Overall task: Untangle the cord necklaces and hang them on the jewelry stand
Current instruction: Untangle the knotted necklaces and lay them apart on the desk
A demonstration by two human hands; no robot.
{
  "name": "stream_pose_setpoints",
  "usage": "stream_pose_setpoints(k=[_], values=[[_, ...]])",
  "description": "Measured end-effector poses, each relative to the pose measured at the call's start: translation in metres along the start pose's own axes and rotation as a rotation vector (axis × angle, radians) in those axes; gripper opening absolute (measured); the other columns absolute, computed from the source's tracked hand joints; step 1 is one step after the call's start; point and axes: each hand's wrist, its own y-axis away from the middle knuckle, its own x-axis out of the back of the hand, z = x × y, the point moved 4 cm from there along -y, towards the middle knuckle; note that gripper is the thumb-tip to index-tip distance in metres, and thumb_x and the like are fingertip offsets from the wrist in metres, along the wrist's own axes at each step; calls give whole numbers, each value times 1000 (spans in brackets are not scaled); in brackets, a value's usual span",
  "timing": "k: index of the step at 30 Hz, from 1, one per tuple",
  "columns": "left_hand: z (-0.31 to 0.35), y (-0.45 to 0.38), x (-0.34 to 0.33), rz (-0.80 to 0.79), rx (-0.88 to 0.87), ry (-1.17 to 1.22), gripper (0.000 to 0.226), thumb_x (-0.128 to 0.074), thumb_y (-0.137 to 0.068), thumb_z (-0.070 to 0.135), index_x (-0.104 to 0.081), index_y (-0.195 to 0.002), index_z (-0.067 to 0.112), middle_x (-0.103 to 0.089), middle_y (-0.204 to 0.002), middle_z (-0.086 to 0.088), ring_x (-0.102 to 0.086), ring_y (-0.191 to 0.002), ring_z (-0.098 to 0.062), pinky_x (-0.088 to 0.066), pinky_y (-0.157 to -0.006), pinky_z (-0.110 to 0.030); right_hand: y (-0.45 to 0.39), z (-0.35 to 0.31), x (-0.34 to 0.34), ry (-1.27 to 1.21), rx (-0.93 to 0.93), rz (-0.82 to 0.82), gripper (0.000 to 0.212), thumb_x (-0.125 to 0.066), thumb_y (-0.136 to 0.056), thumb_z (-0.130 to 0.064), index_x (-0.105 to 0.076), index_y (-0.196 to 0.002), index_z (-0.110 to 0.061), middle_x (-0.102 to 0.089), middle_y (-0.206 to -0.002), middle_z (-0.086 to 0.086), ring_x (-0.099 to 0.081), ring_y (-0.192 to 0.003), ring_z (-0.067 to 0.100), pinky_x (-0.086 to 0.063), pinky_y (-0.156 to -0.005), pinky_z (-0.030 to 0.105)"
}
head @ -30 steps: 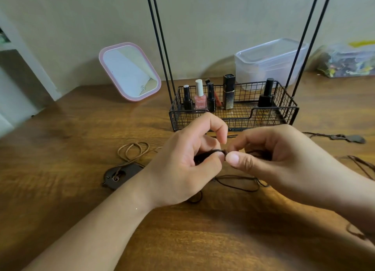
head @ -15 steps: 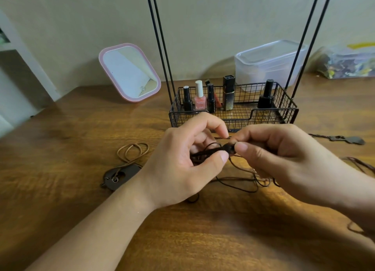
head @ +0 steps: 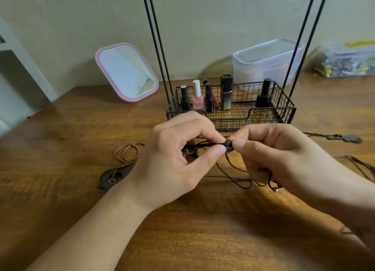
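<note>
- Two hands up over the wooden table [head: 60,149], and both of them are on the same dark cord necklace [head: 233,170].
- My left hand [head: 174,165] pinches the cord between thumb and forefinger, other fingers curled in behind.
- My right hand [head: 284,159] pinches the small dark knot [head: 228,145] from the other side, thumb tip nearly touching my left thumb tip.
- Loose loops of that cord hang below my hands and trail onto the table under my right palm; a small bead end shows near my right wrist.
- Left of my left wrist lies a tan cord necklace [head: 126,152], coiled, its dark pendant [head: 113,176] flat on the wood.
- Far right, another necklace with a dark flat pendant [head: 352,138] lies on the table, well apart from my hands.
- More reddish-brown cords [head: 359,165] run off the right edge beside my right forearm.
- Just behind my hands stands the jewelry stand [head: 231,120]: a black wire basket with thin black rods rising out of view.
- Nail polish bottles [head: 197,97] stand upright in the basket.
- Behind it, a pink-rimmed mirror [head: 126,73] leans at the wall, and a clear plastic box [head: 265,62] sits to the right.
</note>
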Motion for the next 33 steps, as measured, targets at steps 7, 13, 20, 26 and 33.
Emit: stream_pose_setpoints(k=[7, 13, 20, 26, 33], values=[[-7, 1, -5, -20, 144, 164, 6, -66, -87, 17, -68, -86, 12, -60, -94, 3, -59, -92, -18, -49, -69, -28, -2, 1, -3, 35, 17, 109, 27, -54, -86, -35, -64, -75, -12, -43, -50, -5, -36, -45, 14, -32, -45, 32], [-17, 3, -12, -98, 391, 577, 9, -62, -86, 23, -63, -87, 14, -54, -92, -16, -47, -64, -20, -41, -53, -21, -1, -1, -3, 67, 45, 81, 26, -55, -86, -32, -66, -74, -12, -57, -52, 1, -47, -40, 14, -39, -38, 21], [-15, 4, -13, -103, 479, 721, 9, -53, -87, 15, -61, -86, 10, -49, -87, -14, -46, -62, -8, -37, -48, -11, 0, -5, -4, 188, 156, 94, 23, -56, -88, -33, -68, -74, -20, -65, -64, 8, -55, -44, 13, -45, -41, 27], [-16, 4, -10, -16, 508, 804, 9, -51, -90, 16, -59, -87, 16, -49, -91, -9, -45, -61, -9, -39, -47, -13, 0, 2, -2, 163, 123, 71, 19, -66, -90, -34, -70, -80, -18, -60, -56, 0, -51, -49, 6, -42, -49, 22], [-17, 4, -8, 39, 507, 799, 14, -50, -91, 19, -62, -86, 26, -54, -96, -8, -48, -64, -7, -43, -46, -18, 1, 3, -4, 316, 162, 28, 33, -58, -88, -50, -68, -81, -19, -55, -61, -4, -47, -57, 4, -39, -54, 24]])
